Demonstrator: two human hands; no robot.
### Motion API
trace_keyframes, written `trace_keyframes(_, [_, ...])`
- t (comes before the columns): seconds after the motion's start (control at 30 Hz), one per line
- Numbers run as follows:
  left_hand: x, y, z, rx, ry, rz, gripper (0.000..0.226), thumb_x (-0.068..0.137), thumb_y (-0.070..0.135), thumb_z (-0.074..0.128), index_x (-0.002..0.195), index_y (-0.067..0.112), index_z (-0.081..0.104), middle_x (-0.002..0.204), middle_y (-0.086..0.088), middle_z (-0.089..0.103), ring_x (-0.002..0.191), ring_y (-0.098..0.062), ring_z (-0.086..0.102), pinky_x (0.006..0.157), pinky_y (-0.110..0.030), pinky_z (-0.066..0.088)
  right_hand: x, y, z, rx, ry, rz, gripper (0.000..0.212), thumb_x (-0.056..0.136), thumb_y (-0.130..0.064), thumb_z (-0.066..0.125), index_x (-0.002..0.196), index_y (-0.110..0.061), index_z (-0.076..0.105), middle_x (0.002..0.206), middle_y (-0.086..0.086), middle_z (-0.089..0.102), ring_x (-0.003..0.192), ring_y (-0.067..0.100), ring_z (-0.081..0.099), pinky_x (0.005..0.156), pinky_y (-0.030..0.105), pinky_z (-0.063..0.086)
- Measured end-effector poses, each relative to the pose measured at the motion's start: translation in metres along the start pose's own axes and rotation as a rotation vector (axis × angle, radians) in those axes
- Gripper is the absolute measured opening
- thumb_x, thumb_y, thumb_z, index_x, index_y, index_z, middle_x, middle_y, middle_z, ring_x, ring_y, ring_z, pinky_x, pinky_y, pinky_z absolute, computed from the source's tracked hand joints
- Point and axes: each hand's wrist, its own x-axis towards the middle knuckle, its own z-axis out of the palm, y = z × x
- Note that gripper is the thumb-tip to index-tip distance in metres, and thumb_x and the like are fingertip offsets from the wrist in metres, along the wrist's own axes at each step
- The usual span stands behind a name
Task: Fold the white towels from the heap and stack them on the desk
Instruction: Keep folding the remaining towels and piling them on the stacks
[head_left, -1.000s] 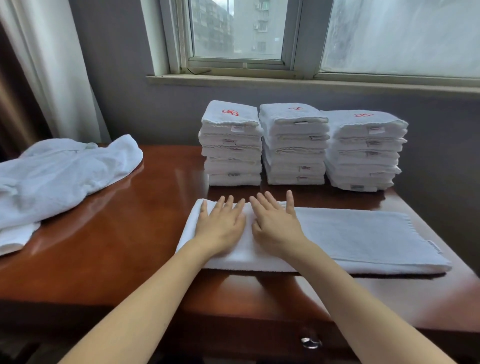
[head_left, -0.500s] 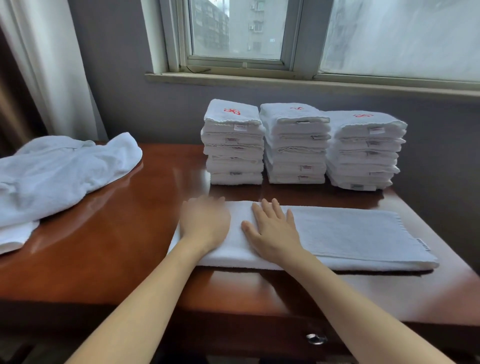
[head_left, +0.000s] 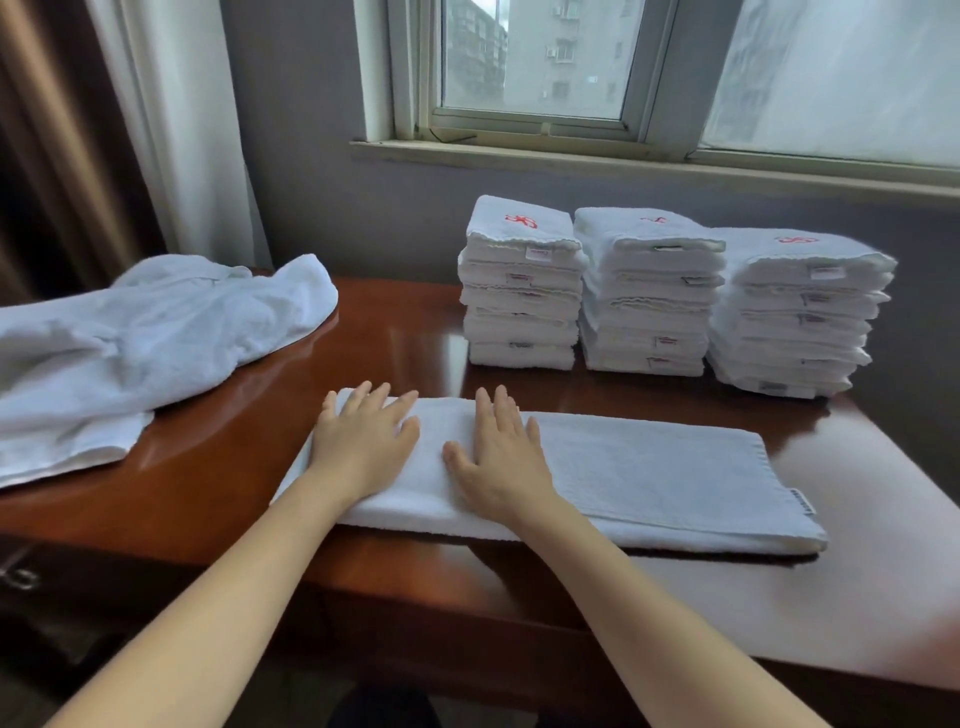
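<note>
**Both hands flat on a folded towel**

Nearest the viewer, two bare forearms reach forward over the front edge of the bench (head_left: 218, 467), a glossy red-brown top. The left hand (head_left: 363, 447) lies palm down on the left end of the towel (head_left: 649, 467). The right hand (head_left: 498, 457) lies palm down just beside it, with a strip of cloth between the two. All fingers (head_left: 378, 402) are straight and released; they press on the cloth and grasp nothing. The towel is a long white band folded lengthwise, lying along the near edge, with a small tag at its right end. At mid-left, the heap (head_left: 130, 338) of unfolded white towels spreads over the bench's left side. Farther back stand three piles of folded towels, side by side near the wall: the left stack (head_left: 522, 291), middle stack (head_left: 647, 296) and right stack (head_left: 795, 317), each topped with a red mark. Beyond them are the window (head_left: 535, 57) and, at left, a curtain (head_left: 171, 130).
</note>
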Motion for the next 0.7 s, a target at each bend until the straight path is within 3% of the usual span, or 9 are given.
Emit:
trace_keyframes(0.1, [-0.004,0.021,-0.005,-0.092,-0.006,0.112,0.049,0.104,0.034,0.024,0.153,0.037,0.027,0.163,0.005,0.020,0.151,-0.015,0.009,0.122,-0.045,0.003,-0.002,0.026,-0.016,0.030,-0.029,-0.025,0.063,0.104,-0.037,0.031,0.157,-0.014,0.007,0.165,0.004,0.004,0.152,0.016,0.001,0.122,0.033,0.002])
trace_keyframes(0.37, [-0.012,0.146,0.010,-0.037,-0.072,0.369,0.057,0.103,0.052,0.023,0.156,0.029,0.021,0.165,0.000,0.007,0.152,-0.017,0.003,0.122,-0.044,0.000,-0.034,0.125,-0.057,-0.213,0.007,0.148,0.055,0.104,-0.041,0.020,0.156,-0.024,0.018,0.165,-0.002,0.010,0.152,0.014,0.003,0.121,0.040,-0.001])
trace_keyframes(0.57, [-0.009,0.211,0.026,-0.067,-0.131,0.474,0.061,0.102,0.054,0.020,0.157,0.029,0.012,0.166,-0.002,0.003,0.152,-0.018,-0.001,0.122,-0.043,-0.004,-0.059,0.186,-0.088,-0.205,0.068,0.312,0.054,0.103,-0.044,0.022,0.155,-0.030,0.020,0.165,-0.003,0.011,0.151,0.013,0.002,0.121,0.045,-0.001])
trace_keyframes(0.7, [-0.007,0.218,0.033,-0.083,-0.126,0.474,0.063,0.100,0.059,0.018,0.157,0.034,0.009,0.166,0.003,-0.001,0.152,-0.013,-0.005,0.122,-0.043,-0.006,-0.061,0.209,-0.102,-0.187,0.142,0.397,0.057,0.099,-0.051,0.028,0.152,-0.028,0.030,0.161,-0.002,0.023,0.150,0.017,0.011,0.121,0.046,0.008])
